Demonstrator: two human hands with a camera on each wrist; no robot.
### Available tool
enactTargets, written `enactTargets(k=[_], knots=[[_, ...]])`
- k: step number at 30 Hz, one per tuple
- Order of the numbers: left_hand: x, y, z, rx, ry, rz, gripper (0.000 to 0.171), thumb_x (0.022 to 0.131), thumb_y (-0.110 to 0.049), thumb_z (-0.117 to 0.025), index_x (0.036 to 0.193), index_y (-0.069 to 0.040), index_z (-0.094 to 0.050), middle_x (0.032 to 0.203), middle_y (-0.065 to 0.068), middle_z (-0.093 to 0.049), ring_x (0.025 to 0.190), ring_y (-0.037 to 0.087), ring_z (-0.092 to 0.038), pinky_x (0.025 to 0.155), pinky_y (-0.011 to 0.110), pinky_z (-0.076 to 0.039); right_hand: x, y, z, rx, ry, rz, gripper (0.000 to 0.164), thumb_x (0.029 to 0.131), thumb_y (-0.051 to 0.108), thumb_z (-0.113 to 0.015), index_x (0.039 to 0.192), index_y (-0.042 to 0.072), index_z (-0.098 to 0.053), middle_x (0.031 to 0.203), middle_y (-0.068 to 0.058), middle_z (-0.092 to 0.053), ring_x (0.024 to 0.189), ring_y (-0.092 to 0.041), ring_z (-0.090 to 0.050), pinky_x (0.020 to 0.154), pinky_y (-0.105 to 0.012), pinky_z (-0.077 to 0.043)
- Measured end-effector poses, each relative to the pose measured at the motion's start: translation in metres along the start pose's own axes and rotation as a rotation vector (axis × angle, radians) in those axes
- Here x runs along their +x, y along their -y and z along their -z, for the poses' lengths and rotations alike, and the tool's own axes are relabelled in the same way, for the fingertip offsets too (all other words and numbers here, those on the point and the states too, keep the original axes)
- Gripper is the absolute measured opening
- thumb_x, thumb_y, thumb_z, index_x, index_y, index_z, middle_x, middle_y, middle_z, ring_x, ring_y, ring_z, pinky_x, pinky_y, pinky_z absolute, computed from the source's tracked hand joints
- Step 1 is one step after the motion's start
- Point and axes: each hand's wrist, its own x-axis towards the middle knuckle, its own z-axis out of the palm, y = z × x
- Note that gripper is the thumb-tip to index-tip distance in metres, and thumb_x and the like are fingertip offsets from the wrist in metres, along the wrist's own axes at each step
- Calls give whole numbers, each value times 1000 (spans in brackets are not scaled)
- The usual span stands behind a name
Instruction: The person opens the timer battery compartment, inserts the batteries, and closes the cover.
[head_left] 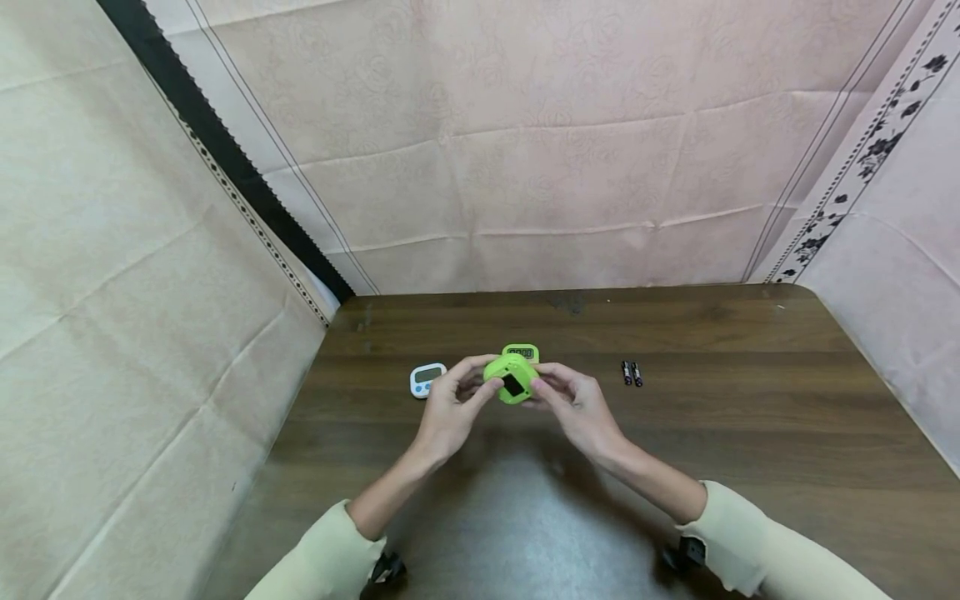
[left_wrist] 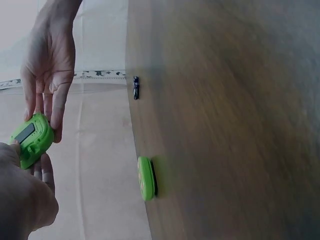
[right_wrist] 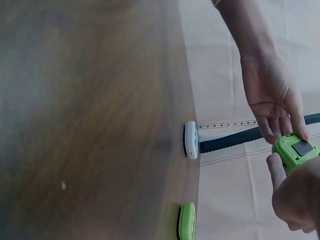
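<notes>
Between both hands, raised above the table, is a green digital timer [head_left: 517, 365], its back with a dark square patch facing up. My left hand [head_left: 448, 410] grips its left side with thumb and fingers; my right hand [head_left: 587, 414] pinches the right side. The left wrist view shows the same timer [left_wrist: 36, 137] tilted between the fingertips. Just behind it on the table, a second green timer [head_left: 521, 351] shows its display, partly covered by the held one. A white timer [head_left: 426, 380] with blue buttons lies beside the left hand, which hides part of it.
Two dark batteries [head_left: 632, 373] lie side by side on the brown wooden table [head_left: 750, 400], right of the hands. Pale cloth [head_left: 540, 167] hangs behind the table's far edge and along both sides. Black wrist gear shows below the sleeves.
</notes>
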Motion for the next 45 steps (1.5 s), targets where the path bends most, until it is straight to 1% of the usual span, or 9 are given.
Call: enactTargets(k=[6,9,12,17,19,27,31,38,45], knots=[[-2,-2,-6,-70,13,69,30,102,-15,-75,131,-9,-71,114,6,-79,104,21,-74,92,35,-61,-6,4,0,157,24,-56,35,111,2,-54,141,-16,-51,137,-36,-61,113,-25,-74,105,-55,-52],[-3,-3,-6,-81,19,88,29,102,-16,-76,129,-7,-71,113,7,-79,103,21,-75,92,34,-62,-8,8,2,156,32,-93,36,111,4,-56,142,-15,-51,136,-34,-62,113,-25,-74,105,-54,-53],[-4,-5,-6,-81,24,99,29,101,-15,-76,128,-6,-72,111,8,-80,102,21,-76,90,33,-63,-9,11,6,63,21,-103,37,109,4,-61,141,-12,-55,132,-30,-66,110,-24,-74,102,-45,-58],[-3,-8,-6,-45,39,103,29,100,-16,-78,128,-7,-74,109,7,-80,101,19,-76,88,31,-63,-9,18,11,-148,-51,-66,37,104,8,-70,138,-5,-64,124,-21,-73,110,-20,-74,95,-28,-60],[-2,-9,-6,-28,45,105,29,99,-16,-79,127,-8,-75,108,6,-80,100,19,-76,88,31,-63,-10,20,12,-185,-66,-53,37,103,10,-73,136,-3,-67,122,-20,-75,111,-22,-74,94,-26,-59],[-1,-13,-5,38,78,115,34,97,-16,-81,129,-8,-75,106,6,-80,99,18,-77,89,30,-63,-10,21,12,-244,-92,-51,33,98,9,-79,128,-3,-72,112,-17,-77,101,-23,-76,90,-30,-62],[0,-14,-4,57,106,124,34,97,-17,-81,130,-10,-75,108,5,-80,100,17,-77,89,30,-63,-8,20,13,-263,-97,-40,29,95,9,-82,120,-2,-74,105,-16,-77,92,-22,-76,83,-31,-64],[1,-15,-5,71,144,119,35,97,-17,-80,131,-10,-75,111,6,-80,100,17,-77,88,29,-63,-7,19,14,-374,-98,51,21,91,3,-84,110,-1,-75,94,-11,-76,85,-19,-74,78,-29,-64],[2,-17,-8,68,145,98,35,97,-16,-81,131,-9,-75,110,7,-80,99,18,-77,86,29,-63,-10,18,14,-456,-110,108,19,94,2,-82,111,0,-75,94,-7,-77,84,-19,-74,77,-24,-63]])
